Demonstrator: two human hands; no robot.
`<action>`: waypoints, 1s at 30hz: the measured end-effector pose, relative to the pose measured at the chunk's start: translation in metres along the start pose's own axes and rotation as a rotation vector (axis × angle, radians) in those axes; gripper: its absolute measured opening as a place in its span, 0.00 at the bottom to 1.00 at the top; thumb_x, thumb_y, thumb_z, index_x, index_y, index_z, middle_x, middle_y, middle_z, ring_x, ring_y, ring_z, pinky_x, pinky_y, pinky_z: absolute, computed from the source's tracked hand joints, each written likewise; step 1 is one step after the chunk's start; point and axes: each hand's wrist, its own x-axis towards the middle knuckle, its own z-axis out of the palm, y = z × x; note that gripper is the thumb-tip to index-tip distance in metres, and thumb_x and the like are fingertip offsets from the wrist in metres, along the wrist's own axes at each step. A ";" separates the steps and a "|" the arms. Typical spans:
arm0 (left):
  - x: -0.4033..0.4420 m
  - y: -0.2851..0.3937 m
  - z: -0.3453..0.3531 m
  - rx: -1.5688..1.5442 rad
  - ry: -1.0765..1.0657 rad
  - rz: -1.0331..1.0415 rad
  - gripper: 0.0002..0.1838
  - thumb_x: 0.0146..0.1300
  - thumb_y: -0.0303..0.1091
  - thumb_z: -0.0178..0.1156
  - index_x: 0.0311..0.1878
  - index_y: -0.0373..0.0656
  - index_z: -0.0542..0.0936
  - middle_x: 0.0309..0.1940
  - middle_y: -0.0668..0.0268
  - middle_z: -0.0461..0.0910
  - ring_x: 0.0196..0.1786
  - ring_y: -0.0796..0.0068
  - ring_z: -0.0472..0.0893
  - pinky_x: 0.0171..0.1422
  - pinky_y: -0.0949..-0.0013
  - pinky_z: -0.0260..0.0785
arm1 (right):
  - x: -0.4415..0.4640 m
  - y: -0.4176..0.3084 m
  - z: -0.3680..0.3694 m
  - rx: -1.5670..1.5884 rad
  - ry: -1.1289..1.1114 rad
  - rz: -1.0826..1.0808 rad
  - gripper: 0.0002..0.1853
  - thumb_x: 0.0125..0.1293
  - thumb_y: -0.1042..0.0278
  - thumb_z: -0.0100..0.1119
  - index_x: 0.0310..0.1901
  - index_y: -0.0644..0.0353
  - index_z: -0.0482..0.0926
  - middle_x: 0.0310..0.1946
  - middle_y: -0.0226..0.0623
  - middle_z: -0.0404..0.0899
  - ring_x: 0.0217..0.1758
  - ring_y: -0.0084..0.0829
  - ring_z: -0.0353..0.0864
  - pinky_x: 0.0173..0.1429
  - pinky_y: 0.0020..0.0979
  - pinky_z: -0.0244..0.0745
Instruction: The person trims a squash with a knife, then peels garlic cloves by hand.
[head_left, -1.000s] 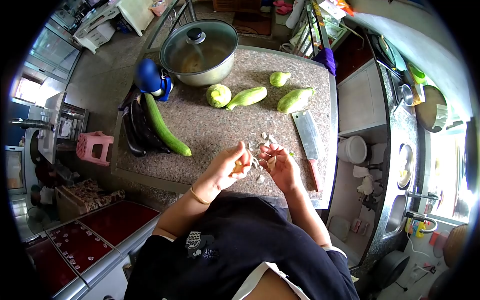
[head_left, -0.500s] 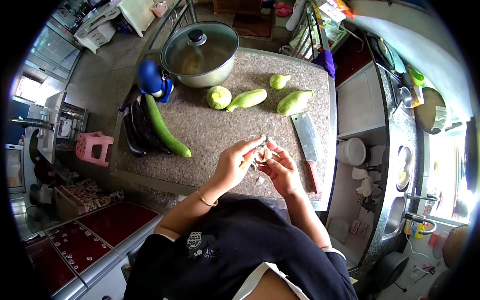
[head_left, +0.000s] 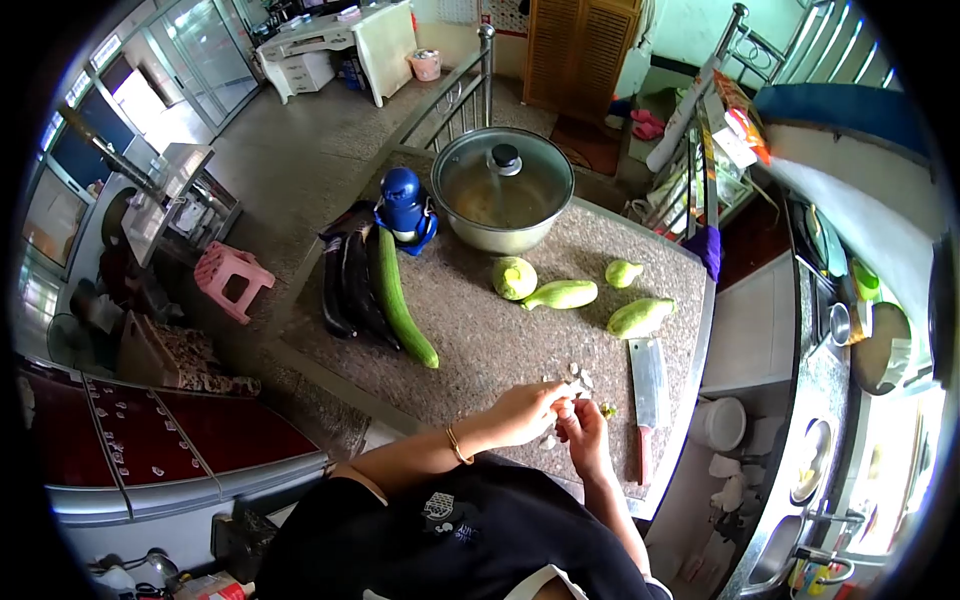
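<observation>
My left hand [head_left: 528, 414], with a gold bangle at the wrist, and my right hand [head_left: 584, 430] meet over the near side of the stone-topped table [head_left: 480, 385]. Their fingertips are pinched together on garlic, mostly hidden by the fingers. White bits of garlic and skin [head_left: 582, 379] lie just beyond them, and a small green scrap [head_left: 608, 411] sits by my right hand. Farther right rests a cleaver [head_left: 649, 385] with a red handle, its blade pointing away from me.
Pale green squashes [head_left: 562, 294] lie beyond my hands. A lidded pot [head_left: 503, 190] stands at the far edge, beside a blue bottle [head_left: 402, 205]. Dark eggplants [head_left: 360, 290] and a long green gourd [head_left: 402, 305] lie at left. A sink counter [head_left: 790, 440] runs along the right.
My hands have closed together, and the garlic that showed between the spread fingers is now mostly covered. The camera view has tilted up and shifted left, showing more of the room.
</observation>
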 end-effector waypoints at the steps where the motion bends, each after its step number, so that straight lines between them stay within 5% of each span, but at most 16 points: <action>1: -0.001 0.001 -0.001 -0.047 -0.018 -0.009 0.11 0.58 0.28 0.55 0.45 0.43 0.71 0.33 0.57 0.79 0.35 0.55 0.80 0.36 0.60 0.71 | 0.001 0.004 -0.002 -0.006 0.015 -0.009 0.11 0.66 0.64 0.53 0.41 0.64 0.71 0.26 0.30 0.74 0.26 0.20 0.71 0.30 0.22 0.66; 3: -0.002 0.001 -0.005 -0.090 -0.028 -0.018 0.11 0.59 0.28 0.55 0.45 0.43 0.71 0.33 0.57 0.79 0.36 0.54 0.80 0.37 0.60 0.71 | 0.002 0.007 -0.007 -0.014 0.022 -0.022 0.10 0.66 0.65 0.53 0.40 0.64 0.72 0.25 0.33 0.76 0.25 0.23 0.73 0.30 0.24 0.68; 5: -0.003 -0.002 -0.010 -0.085 -0.140 -0.022 0.10 0.60 0.29 0.54 0.45 0.41 0.73 0.31 0.56 0.80 0.36 0.57 0.81 0.36 0.62 0.71 | -0.004 -0.009 -0.008 -0.564 0.015 -0.223 0.07 0.65 0.67 0.52 0.37 0.63 0.73 0.23 0.41 0.77 0.25 0.34 0.78 0.29 0.32 0.71; 8: -0.005 -0.012 -0.013 -0.226 -0.176 0.039 0.11 0.61 0.29 0.55 0.47 0.41 0.75 0.30 0.57 0.80 0.35 0.61 0.82 0.36 0.63 0.70 | -0.007 -0.008 -0.014 -0.658 -0.044 -0.334 0.05 0.64 0.70 0.52 0.34 0.62 0.74 0.22 0.46 0.77 0.26 0.43 0.79 0.29 0.37 0.71; 12: -0.001 -0.010 -0.021 -0.357 -0.256 -0.128 0.12 0.63 0.31 0.55 0.48 0.40 0.77 0.28 0.64 0.79 0.29 0.73 0.78 0.37 0.69 0.69 | -0.004 -0.007 -0.011 -0.601 -0.006 -0.403 0.04 0.62 0.72 0.53 0.33 0.63 0.75 0.22 0.44 0.76 0.25 0.43 0.77 0.30 0.36 0.71; 16: -0.002 -0.035 0.008 -0.322 0.104 0.058 0.12 0.64 0.32 0.55 0.48 0.39 0.77 0.31 0.66 0.75 0.30 0.75 0.75 0.38 0.71 0.69 | 0.007 0.005 -0.010 -0.721 0.114 -0.472 0.07 0.57 0.74 0.57 0.38 0.60 0.78 0.29 0.42 0.74 0.35 0.41 0.76 0.38 0.37 0.70; 18: -0.004 -0.034 0.009 -0.301 0.095 0.025 0.12 0.63 0.31 0.55 0.48 0.39 0.77 0.31 0.63 0.77 0.32 0.73 0.77 0.38 0.70 0.70 | 0.004 0.004 -0.008 -0.915 0.177 -0.537 0.09 0.54 0.71 0.61 0.38 0.58 0.79 0.33 0.39 0.73 0.42 0.40 0.72 0.46 0.37 0.67; 21: -0.008 -0.021 0.005 -0.155 0.086 -0.033 0.11 0.60 0.29 0.57 0.46 0.38 0.78 0.34 0.58 0.79 0.35 0.66 0.80 0.38 0.69 0.71 | -0.001 -0.004 -0.006 -0.815 0.213 -0.430 0.11 0.51 0.66 0.65 0.37 0.56 0.81 0.32 0.37 0.75 0.40 0.38 0.70 0.51 0.37 0.62; 22: -0.008 -0.023 0.008 -0.154 0.084 -0.034 0.11 0.60 0.29 0.57 0.46 0.38 0.78 0.34 0.58 0.79 0.35 0.66 0.80 0.38 0.69 0.71 | 0.000 -0.003 -0.009 -0.782 0.185 -0.474 0.09 0.53 0.71 0.63 0.37 0.61 0.80 0.28 0.35 0.76 0.35 0.31 0.71 0.44 0.31 0.65; 24: -0.009 -0.027 0.017 -0.200 0.153 0.085 0.11 0.59 0.28 0.58 0.46 0.39 0.79 0.34 0.58 0.79 0.35 0.65 0.80 0.38 0.69 0.71 | 0.000 0.002 -0.007 -0.159 0.155 -0.042 0.07 0.58 0.72 0.60 0.36 0.66 0.79 0.26 0.34 0.78 0.28 0.23 0.72 0.35 0.24 0.67; 25: -0.009 -0.022 0.015 -0.191 0.140 0.065 0.12 0.58 0.26 0.59 0.46 0.39 0.79 0.35 0.58 0.79 0.35 0.65 0.80 0.38 0.69 0.71 | 0.001 0.006 -0.009 -0.112 0.156 -0.090 0.07 0.61 0.73 0.57 0.36 0.69 0.78 0.26 0.36 0.79 0.24 0.19 0.72 0.29 0.19 0.66; 30: -0.013 -0.012 0.020 -0.145 0.194 0.088 0.12 0.57 0.25 0.59 0.45 0.39 0.79 0.34 0.58 0.79 0.34 0.64 0.80 0.37 0.68 0.72 | -0.001 0.007 -0.019 0.150 0.070 0.101 0.05 0.60 0.75 0.56 0.37 0.68 0.76 0.26 0.38 0.79 0.25 0.22 0.75 0.29 0.22 0.69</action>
